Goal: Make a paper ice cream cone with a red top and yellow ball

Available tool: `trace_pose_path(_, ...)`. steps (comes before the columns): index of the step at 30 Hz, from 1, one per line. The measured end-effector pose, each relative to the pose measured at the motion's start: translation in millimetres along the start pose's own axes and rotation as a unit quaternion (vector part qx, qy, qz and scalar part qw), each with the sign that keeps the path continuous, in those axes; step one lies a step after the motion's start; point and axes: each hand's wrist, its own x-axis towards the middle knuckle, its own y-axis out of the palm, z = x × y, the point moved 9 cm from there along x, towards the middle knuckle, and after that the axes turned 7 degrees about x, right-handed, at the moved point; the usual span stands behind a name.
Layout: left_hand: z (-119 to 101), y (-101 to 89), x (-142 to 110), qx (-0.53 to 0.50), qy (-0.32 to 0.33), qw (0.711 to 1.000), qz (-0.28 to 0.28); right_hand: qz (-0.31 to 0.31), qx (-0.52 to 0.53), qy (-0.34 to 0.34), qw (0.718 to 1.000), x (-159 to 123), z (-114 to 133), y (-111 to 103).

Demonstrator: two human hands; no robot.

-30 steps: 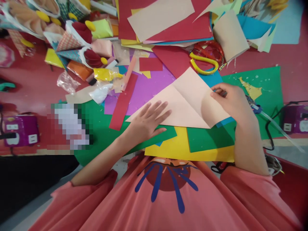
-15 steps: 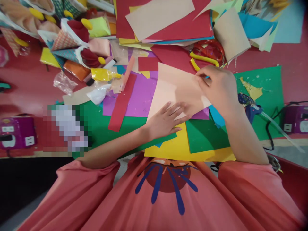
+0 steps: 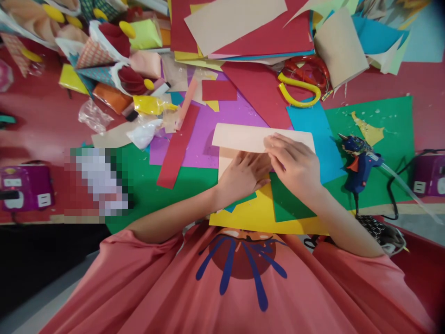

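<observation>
A cream sheet of paper (image 3: 239, 138) lies in front of me, its far part curled over toward me in a loose fold. My left hand (image 3: 238, 178) is flat on the sheet with fingers stretched out, their tips partly under the curled edge. Between the closed thumb and fingers of my right hand (image 3: 294, 163) is the folded-over edge of the paper. Under the sheet are purple card (image 3: 205, 130), green card (image 3: 295, 202) and yellow card (image 3: 239, 220).
To the right, a blue glue gun (image 3: 363, 164) lies on green card. Beyond my hands are yellow-handled scissors (image 3: 302, 102) and a stack of coloured card (image 3: 257, 46). Cloth cones (image 3: 93, 53) and small packets crowd the far left. Purple power boxes (image 3: 26, 188) stand at both sides.
My right hand has brought the far edge of the cream paper toward me, folding it over. My left hand has stayed flat on the sheet. The glue gun and scissors are now less covered.
</observation>
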Motion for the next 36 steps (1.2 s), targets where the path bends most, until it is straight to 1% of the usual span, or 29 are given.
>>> trace_pose_path(3, 1, 3.9, -1, 0.004, -0.016, 1.000, 0.008, 0.004, -0.004, -0.017, 1.000, -11, 8, 4)
trace_pose_path(7, 2, 11.1, -3, 0.035, -0.035, 0.999, 0.009, 0.026, 0.014, -0.010, 1.000, -21, 10, 10)
trace_pose_path(10, 3, 15.3, -4, 0.050, -0.042, 0.997, 0.027, 0.030, 0.023, -0.006, 0.999, -25, 10, 12)
trace_pose_path(12, 3, 13.0, -2, 0.040, -0.036, 0.998, 0.035, 0.037, 0.031, 0.002, 0.999, -24, 7, 13)
trace_pose_path(14, 3, 6.1, 0, 0.019, -0.029, 0.999, 0.033, 0.041, 0.037, 0.013, 0.998, -19, 0, 12)
trace_pose_path(16, 4, -2.7, 2, 0.006, -0.023, 0.999, 0.025, 0.031, 0.033, 0.031, 0.998, -9, -8, 5)
trace_pose_path(17, 4, -6.6, 3, 0.002, -0.020, 1.000, 0.020, 0.016, 0.027, 0.046, 0.998, -4, -14, -2)
trace_pose_path(19, 4, -12.0, 3, -0.004, -0.015, 1.000, 0.013, -0.040, -0.005, 0.090, 0.995, 5, -28, -23)
trace_pose_path(21, 5, -13.5, 1, -0.013, -0.015, 1.000, 0.013, -0.082, -0.031, 0.131, 0.988, 9, -41, -39)
trace_pose_path(23, 7, -12.9, 0, -0.016, -0.022, 1.000, 0.012, -0.098, -0.041, 0.155, 0.982, 8, -53, -46)
trace_pose_path(25, 9, -10.7, -2, -0.013, -0.029, 0.999, 0.008, -0.085, -0.045, 0.193, 0.976, 1, -68, -43)
trace_pose_path(27, 10, -7.5, -2, -0.009, -0.031, 0.999, 0.004, -0.059, -0.047, 0.207, 0.976, -7, -75, -33)
trace_pose_path(28, 10, -5.8, -2, -0.008, -0.030, 1.000, 0.001, -0.049, -0.050, 0.194, 0.978, -10, -73, -27)
trace_pose_path(29, 10, -4.3, -2, -0.007, -0.029, 1.000, -0.003, -0.042, -0.049, 0.168, 0.984, -13, -68, -20)
trace_pose_path(32, 9, -2.0, -2, -0.001, -0.024, 1.000, -0.020, -0.004, -0.019, 0.052, 0.998, -19, -41, 4)
trace_pose_path(33, 9, -2.1, -2, 0.003, -0.024, 0.999, -0.029, 0.004, -0.012, 0.031, 0.999, -22, -35, 9)
trace_pose_path(34, 9, -2.1, -2, 0.007, -0.023, 0.999, -0.037, 0.008, -0.011, 0.028, 1.000, -24, -34, 12)
trace_pose_path(36, 9, -1.7, -3, 0.011, -0.025, 0.998, -0.049, -0.005, -0.017, 0.062, 0.998, -27, -44, 11)
